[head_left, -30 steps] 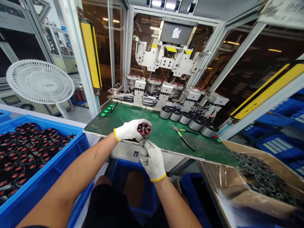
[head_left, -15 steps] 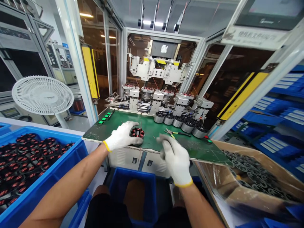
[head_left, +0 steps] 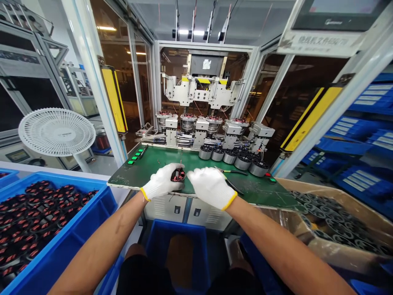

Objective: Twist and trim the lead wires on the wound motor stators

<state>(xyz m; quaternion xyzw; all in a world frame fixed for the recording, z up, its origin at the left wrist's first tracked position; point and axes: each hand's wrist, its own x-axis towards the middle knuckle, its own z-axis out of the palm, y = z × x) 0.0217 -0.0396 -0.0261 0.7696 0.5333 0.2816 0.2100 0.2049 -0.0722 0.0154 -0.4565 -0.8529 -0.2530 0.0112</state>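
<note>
My left hand [head_left: 162, 181], in a white knit glove with a yellow cuff, is wrapped round the left side of a wound motor stator [head_left: 178, 175] near the front edge of the green bench [head_left: 147, 166]. Black rim and red copper coils show on the stator. Just right of it, my gloved right hand [head_left: 210, 183] has its fingers curled into a pinch, close to the stator's edge. What the fingertips hold, if anything, cannot be made out. Pliers [head_left: 235, 171] with green and black handles lie behind my right hand, their jaws partly hidden.
Several grey stator cores [head_left: 229, 156] stand in a row at the bench's back right. Behind is the winding machine [head_left: 201, 127]. A blue bin [head_left: 101, 186] of wound stators is at left, a lined carton [head_left: 285, 184] of cores at right, and a white fan [head_left: 58, 131] far left.
My right hand has moved left and up to the stator, its fingers now pinched together. My left hand has closed more round the stator. The view has shifted slightly.
</note>
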